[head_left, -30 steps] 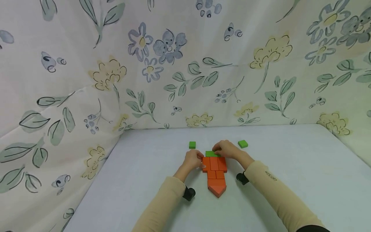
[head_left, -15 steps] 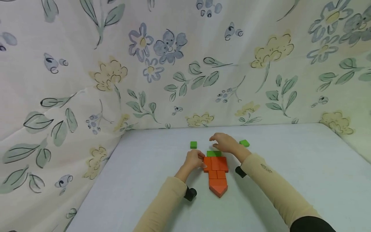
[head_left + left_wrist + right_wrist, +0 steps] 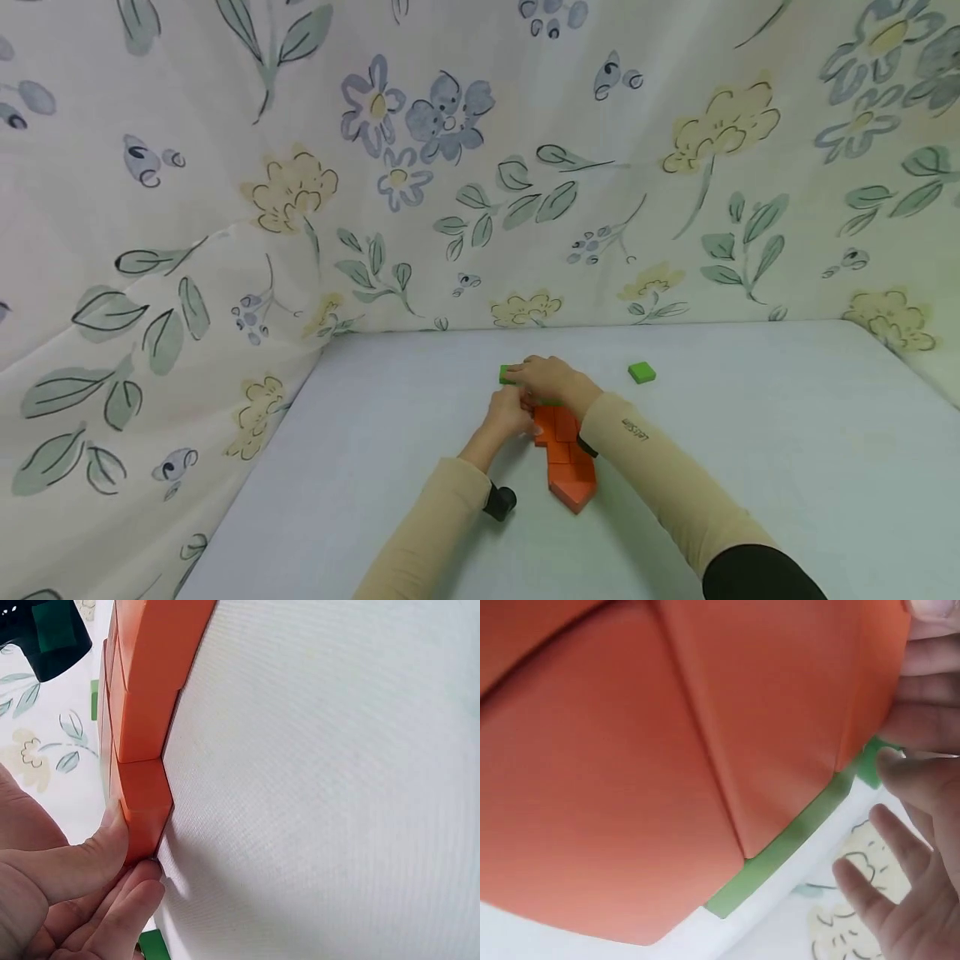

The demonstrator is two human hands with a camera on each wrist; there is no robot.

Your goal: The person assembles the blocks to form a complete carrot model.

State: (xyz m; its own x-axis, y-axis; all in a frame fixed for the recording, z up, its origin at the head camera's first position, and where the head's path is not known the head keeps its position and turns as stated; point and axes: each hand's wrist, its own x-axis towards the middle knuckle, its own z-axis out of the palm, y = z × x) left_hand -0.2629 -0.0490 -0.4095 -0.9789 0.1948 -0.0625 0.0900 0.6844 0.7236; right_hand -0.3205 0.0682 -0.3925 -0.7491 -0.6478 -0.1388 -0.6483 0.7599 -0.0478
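Orange blocks [image 3: 572,477] lie together on the white table in an arrow-like shape, its point toward me. My left hand [image 3: 510,412] pinches an orange block [image 3: 148,786] at the far left corner, thumb against one face and fingertips at the end. Beyond the orange group runs a green block [image 3: 780,862], mostly covered by my right hand in the head view. My right hand [image 3: 550,380] reaches across above it, fingers extended. Its fingertips are right at a small green block [image 3: 506,375] at the back left, which they partly hide.
Another green block [image 3: 642,372] lies at the back right of the table [image 3: 750,450]. A floral cloth [image 3: 420,250] hangs behind and to the left. Dark cameras sit on both wrists, the left one [image 3: 500,502] close beside the orange shape.
My right hand has let go of the green block behind the orange group, lifted away and moved left to the small green block. The left hand keeps its place.
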